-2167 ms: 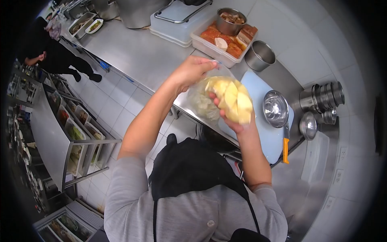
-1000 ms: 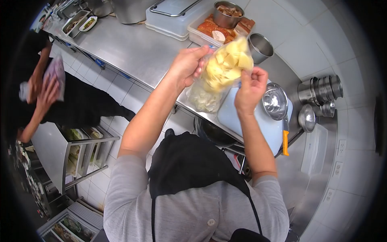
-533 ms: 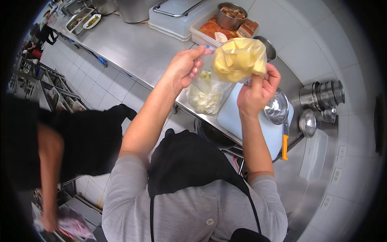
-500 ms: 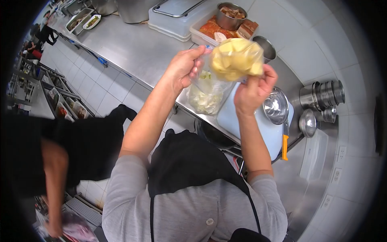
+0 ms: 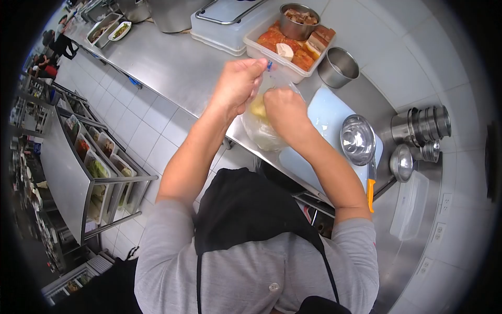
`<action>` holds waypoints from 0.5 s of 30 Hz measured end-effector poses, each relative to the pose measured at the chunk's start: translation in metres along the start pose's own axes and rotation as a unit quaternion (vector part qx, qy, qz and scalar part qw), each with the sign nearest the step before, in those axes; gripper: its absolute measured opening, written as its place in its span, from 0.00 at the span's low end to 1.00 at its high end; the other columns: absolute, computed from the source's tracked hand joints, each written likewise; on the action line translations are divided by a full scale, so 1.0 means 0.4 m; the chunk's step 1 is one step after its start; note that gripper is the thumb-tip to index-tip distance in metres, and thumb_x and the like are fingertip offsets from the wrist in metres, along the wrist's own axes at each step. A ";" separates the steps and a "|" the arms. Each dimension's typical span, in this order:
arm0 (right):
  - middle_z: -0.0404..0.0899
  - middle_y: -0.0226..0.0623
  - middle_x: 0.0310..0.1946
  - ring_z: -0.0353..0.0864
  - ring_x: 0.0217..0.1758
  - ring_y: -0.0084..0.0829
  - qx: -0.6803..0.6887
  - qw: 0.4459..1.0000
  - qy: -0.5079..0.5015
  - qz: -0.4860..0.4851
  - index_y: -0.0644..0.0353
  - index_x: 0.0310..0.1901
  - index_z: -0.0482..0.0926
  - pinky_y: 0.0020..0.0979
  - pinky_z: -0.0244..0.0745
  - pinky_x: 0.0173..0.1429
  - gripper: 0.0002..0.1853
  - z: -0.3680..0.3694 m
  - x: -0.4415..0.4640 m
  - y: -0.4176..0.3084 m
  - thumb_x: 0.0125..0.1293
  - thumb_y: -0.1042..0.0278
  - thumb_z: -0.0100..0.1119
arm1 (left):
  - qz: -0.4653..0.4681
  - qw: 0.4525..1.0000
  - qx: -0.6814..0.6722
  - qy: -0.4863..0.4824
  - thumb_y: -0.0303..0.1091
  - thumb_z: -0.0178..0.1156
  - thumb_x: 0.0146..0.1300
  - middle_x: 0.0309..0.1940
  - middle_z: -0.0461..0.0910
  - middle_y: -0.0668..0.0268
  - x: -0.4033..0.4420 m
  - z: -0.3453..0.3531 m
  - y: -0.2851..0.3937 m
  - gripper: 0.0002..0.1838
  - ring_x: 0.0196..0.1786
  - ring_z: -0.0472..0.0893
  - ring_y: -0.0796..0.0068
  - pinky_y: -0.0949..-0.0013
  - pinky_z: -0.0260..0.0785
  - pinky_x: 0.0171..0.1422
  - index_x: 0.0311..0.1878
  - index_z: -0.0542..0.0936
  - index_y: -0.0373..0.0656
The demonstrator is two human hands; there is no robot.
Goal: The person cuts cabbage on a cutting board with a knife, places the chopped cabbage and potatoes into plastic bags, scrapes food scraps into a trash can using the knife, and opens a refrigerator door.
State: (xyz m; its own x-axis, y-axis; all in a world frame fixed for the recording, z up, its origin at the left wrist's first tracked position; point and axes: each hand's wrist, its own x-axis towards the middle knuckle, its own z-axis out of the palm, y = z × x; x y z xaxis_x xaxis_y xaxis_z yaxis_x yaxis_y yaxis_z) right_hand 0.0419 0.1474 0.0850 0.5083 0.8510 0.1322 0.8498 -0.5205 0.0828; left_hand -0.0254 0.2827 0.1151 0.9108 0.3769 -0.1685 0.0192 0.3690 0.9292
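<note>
White tiles (image 5: pixel 381 55) line the wall behind the steel worktop (image 5: pixel 167 60), which runs from the upper left toward the right. In the head view, a clear bag (image 5: pixel 265 137) hangs at the worktop's front edge, beside the near left side of a pale blue cutting board (image 5: pixel 327 112). Yellow pieces (image 5: pixel 257 107) show through its plastic, with something paler lower down.

The left hand (image 5: pixel 238 86) is nearly closed, thumb and forefinger pinching the bag's top edge near a blue mark, the other fingers curled in. That raised pinch seems meant to keep the bag upright. The right hand (image 5: pixel 286 112) is held at the bag with its knuckles up. Its fingertips are hidden, so I cannot tell whether they are pressed together or pinching something, or whether they are inside the bag.

A metal bowl (image 5: pixel 357 141) sits toward the board's right edge, beside a knife whose orange handle (image 5: pixel 371 193) points toward the wearer, probably for easy reach. Nearer the wall, a plastic container (image 5: pixel 255 51) holds reddish meat and a metal pot (image 5: pixel 295 31) of cut pieces, perhaps to save space; another pot (image 5: pixel 332 77) stands just beside it.
</note>
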 end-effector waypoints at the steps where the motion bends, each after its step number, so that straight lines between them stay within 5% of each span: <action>1: 0.84 0.48 0.34 0.89 0.36 0.49 0.007 1.000 -0.021 -0.007 0.65 0.35 0.82 0.43 0.86 0.37 0.04 0.013 0.011 -0.004 0.60 0.74 0.60 | -0.004 1.000 -0.004 0.012 0.39 0.57 0.77 0.17 0.66 0.80 0.002 -0.005 -0.006 0.14 0.17 0.58 0.90 0.78 0.47 0.18 0.46 0.85 0.38; 4: 0.85 0.51 0.38 0.88 0.38 0.52 0.093 0.994 -0.040 0.040 0.64 0.38 0.82 0.45 0.85 0.44 0.06 -0.042 0.025 0.027 0.60 0.76 0.59 | -0.002 0.999 -0.017 0.039 0.39 0.58 0.77 0.17 0.65 0.80 0.016 -0.033 -0.012 0.14 0.17 0.58 0.89 0.77 0.48 0.18 0.45 0.85 0.38; 7: 0.85 0.51 0.41 0.88 0.44 0.51 0.098 0.993 -0.008 -0.063 0.66 0.43 0.81 0.45 0.84 0.49 0.09 -0.033 -0.017 -0.028 0.61 0.76 0.58 | 0.006 0.999 -0.014 0.035 0.40 0.57 0.77 0.17 0.64 0.81 0.006 -0.041 -0.010 0.14 0.17 0.58 0.89 0.77 0.48 0.19 0.46 0.86 0.38; 10: 0.84 0.52 0.45 0.85 0.52 0.51 0.072 0.994 -0.073 -0.036 0.66 0.50 0.80 0.46 0.82 0.54 0.14 0.075 0.021 -0.035 0.65 0.70 0.60 | 0.009 1.000 0.000 0.023 0.42 0.57 0.78 0.17 0.63 0.82 -0.006 -0.020 -0.010 0.16 0.18 0.57 0.91 0.79 0.48 0.20 0.50 0.86 0.39; 15: 0.82 0.54 0.51 0.81 0.58 0.53 0.274 0.956 -0.104 -0.032 0.65 0.60 0.79 0.49 0.75 0.62 0.27 -0.050 -0.001 0.047 0.64 0.57 0.67 | 0.080 0.997 0.003 -0.018 0.41 0.58 0.77 0.17 0.62 0.83 0.008 -0.064 -0.014 0.15 0.18 0.55 0.91 0.80 0.44 0.21 0.51 0.87 0.40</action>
State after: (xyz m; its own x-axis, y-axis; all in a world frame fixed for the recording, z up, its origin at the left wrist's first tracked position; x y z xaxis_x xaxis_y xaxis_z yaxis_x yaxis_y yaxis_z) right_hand 0.0549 0.1358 0.1060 0.4211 0.9050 -0.0605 0.7964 -0.4008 -0.4529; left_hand -0.0331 0.3037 0.1012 0.9167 0.3996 -0.0054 -0.1256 0.3010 0.9453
